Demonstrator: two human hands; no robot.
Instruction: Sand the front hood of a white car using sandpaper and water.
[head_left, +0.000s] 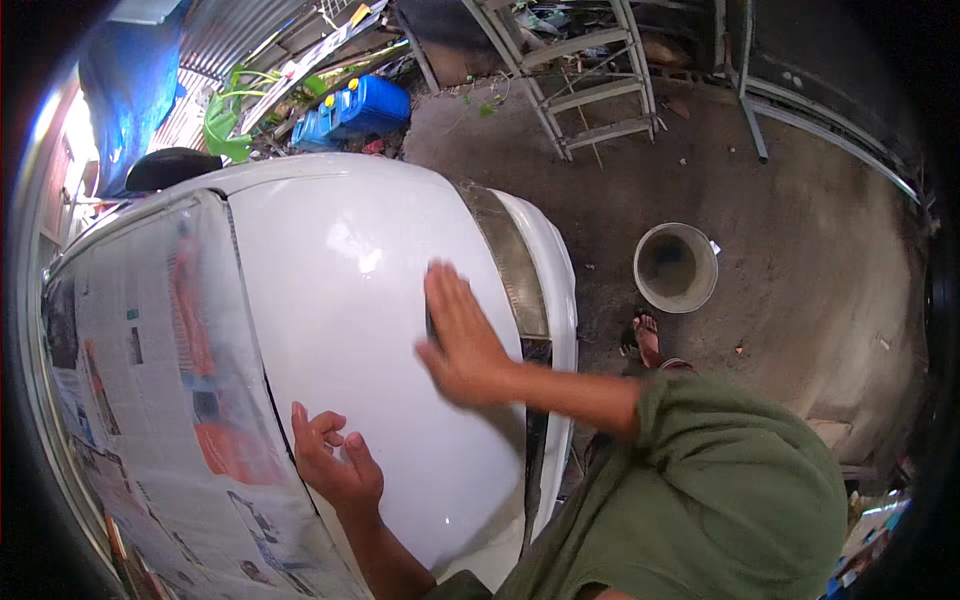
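A white car hood (340, 300) spreads out in front of me. My right hand (462, 340) lies on it with the fingers together, pressing down. A thin dark flat piece (430, 322) shows along the edge of that palm; most of it is hidden beneath the hand, so its kind is unclear. My left hand (338, 465) is raised near the gap between hood and windshield. Its fingers are loosely bent and apart, with nothing in them; whether it touches the hood cannot be told. Newspaper and clear plastic sheeting (150, 380) cover the windshield.
A whitish bucket (676, 305) of murky water stands on the concrete floor by my foot (645, 335). Beyond are a stepladder (600, 98), blue jugs (375, 105) and a metal frame (760, 130). The headlight (515, 270) borders the hood. A blue tarp (125, 90) hangs at far left.
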